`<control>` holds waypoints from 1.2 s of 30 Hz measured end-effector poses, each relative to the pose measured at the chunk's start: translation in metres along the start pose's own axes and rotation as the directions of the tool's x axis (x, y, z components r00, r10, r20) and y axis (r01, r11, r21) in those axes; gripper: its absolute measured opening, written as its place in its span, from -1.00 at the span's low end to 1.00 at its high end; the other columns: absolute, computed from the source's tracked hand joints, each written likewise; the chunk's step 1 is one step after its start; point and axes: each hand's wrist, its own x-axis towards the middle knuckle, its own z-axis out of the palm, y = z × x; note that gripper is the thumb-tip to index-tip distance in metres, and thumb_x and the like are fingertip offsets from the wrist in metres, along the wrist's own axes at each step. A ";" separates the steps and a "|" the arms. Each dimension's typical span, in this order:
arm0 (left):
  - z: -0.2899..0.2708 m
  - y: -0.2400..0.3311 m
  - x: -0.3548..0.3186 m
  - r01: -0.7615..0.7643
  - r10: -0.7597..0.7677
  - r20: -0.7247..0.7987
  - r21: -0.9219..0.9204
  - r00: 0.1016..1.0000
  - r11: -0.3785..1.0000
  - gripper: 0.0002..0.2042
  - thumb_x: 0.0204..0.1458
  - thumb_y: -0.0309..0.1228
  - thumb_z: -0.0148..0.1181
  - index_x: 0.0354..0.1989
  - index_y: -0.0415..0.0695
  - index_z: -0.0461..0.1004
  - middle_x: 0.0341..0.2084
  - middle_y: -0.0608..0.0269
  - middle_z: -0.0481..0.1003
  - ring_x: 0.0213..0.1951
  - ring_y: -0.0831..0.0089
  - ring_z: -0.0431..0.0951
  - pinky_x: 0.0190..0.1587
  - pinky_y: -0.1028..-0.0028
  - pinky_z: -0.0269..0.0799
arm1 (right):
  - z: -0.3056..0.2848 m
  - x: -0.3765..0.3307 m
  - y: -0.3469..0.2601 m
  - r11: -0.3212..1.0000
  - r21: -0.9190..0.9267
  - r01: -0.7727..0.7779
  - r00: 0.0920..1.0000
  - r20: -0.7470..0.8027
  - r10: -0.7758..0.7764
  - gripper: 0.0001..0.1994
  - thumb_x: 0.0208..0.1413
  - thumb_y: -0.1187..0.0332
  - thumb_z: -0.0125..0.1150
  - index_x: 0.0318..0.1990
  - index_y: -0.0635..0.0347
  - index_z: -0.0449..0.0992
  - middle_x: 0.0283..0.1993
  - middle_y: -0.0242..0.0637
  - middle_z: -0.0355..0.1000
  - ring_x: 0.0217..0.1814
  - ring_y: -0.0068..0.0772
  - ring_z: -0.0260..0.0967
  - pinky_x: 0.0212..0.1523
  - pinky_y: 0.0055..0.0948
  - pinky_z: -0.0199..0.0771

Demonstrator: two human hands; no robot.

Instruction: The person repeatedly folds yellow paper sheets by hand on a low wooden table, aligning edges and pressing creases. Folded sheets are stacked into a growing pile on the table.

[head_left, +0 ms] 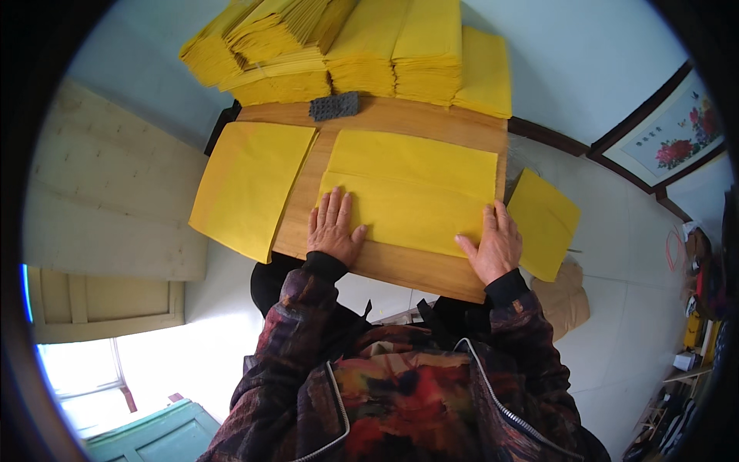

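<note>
Right now we press both palms flat, fingers spread, on the folded yellow sheet point(412, 192) lying mid wooden board point(400, 266): left hand point(332, 229) at its near-left corner, right hand point(494, 242) at its near-right corner, well apart. Yellow stacks point(362, 50) crowd the board's far edge.
</note>
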 end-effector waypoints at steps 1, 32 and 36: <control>0.002 0.000 0.001 0.012 -0.011 -0.007 0.019 1.000 1.000 -0.30 0.05 -0.02 0.02 0.35 -0.02 0.03 0.38 0.19 -0.06 0.39 0.20 -0.11 0.36 0.14 -0.24 | -0.004 0.000 -0.004 0.998 -0.024 0.063 0.996 -0.062 -0.064 -0.28 -0.08 0.04 0.32 0.15 0.35 0.28 0.31 -0.03 0.08 0.29 0.07 0.06 0.24 -0.06 0.11; -0.006 -0.003 0.003 0.019 -0.018 0.053 -0.028 0.998 0.999 -0.30 0.05 -0.04 0.04 0.34 -0.05 0.03 0.38 0.18 -0.07 0.39 0.20 -0.12 0.36 0.12 -0.24 | 0.040 -0.009 0.010 0.977 0.026 0.213 0.976 -0.050 -0.211 -0.09 -0.08 -0.06 0.26 0.31 0.33 -0.01 0.45 -0.05 -0.21 0.50 -0.06 -0.32 0.40 -0.06 -0.28; -0.015 0.034 0.018 0.107 -0.122 0.185 0.092 0.975 0.990 -0.33 0.02 -0.05 0.09 0.29 -0.07 0.12 0.34 0.12 0.01 0.39 0.22 -0.10 0.32 -0.05 -0.21 | 0.037 -0.009 0.006 0.978 0.002 0.208 0.977 -0.039 -0.208 -0.08 -0.08 -0.03 0.27 0.32 0.32 -0.03 0.45 -0.08 -0.21 0.49 -0.05 -0.32 0.40 -0.06 -0.28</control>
